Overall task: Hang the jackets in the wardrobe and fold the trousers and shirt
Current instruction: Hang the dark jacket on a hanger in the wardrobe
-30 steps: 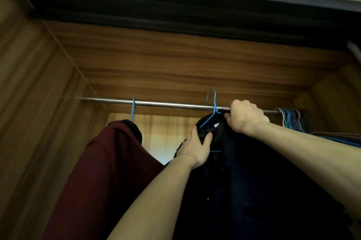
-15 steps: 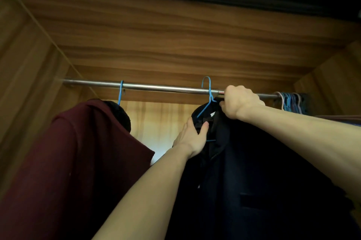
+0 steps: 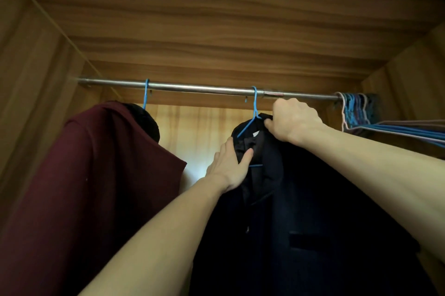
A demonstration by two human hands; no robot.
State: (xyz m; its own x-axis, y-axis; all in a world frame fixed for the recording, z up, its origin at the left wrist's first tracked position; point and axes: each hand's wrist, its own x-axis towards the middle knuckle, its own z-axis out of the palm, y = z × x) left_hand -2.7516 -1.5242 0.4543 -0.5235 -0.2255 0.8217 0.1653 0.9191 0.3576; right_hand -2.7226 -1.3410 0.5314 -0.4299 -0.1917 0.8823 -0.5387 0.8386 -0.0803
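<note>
The right hand (image 3: 292, 120) pinches the collar of a dark jacket (image 3: 301, 211), probably seating it on its blue hanger (image 3: 254, 112), hooked over the wardrobe rail (image 3: 204, 89). The left hand (image 3: 231, 165) grips the lapel, steadying it. A maroon jacket (image 3: 96, 175) hangs beside.

No writing, label, brand or number can be read anywhere in view; the small pale patch inside the dark navy jacket's (image 3: 301, 211) collar is too blurred to tell.
</note>
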